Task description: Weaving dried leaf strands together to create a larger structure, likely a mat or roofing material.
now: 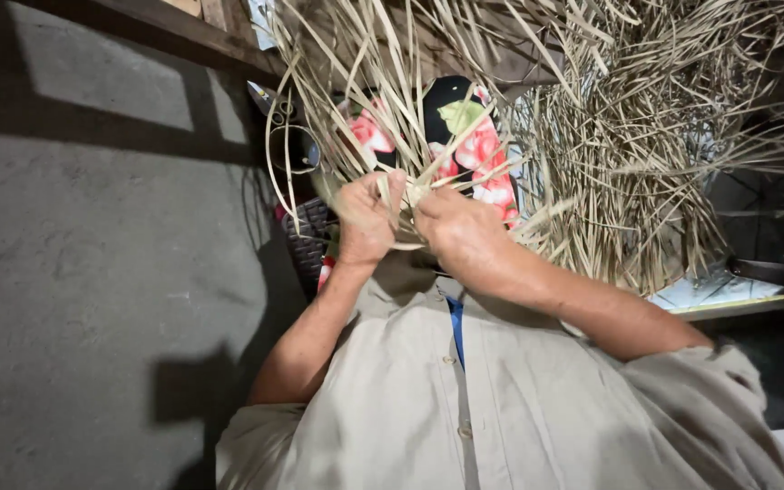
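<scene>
My left hand [365, 218] and my right hand [460, 227] are raised close together in front of my chest, both pinching thin pale straw strips [383, 82]. The strips fan out upward and away from my fingers, and a small woven patch [415, 192] sits between the two hands. My thumbs press the strips where they cross. Behind the strips lies a floral cloth [478, 150] in black, pink and green. My beige buttoned shirt [428, 399] fills the lower part of the view.
A large loose heap of dry straw strips [646, 136] spreads to the right. A dark woven basket [306, 238] and a curled strip loop [288, 150] sit left of my hands. Grey concrete floor [93, 272] lies at the left, and a wooden beam [165, 32] crosses the top.
</scene>
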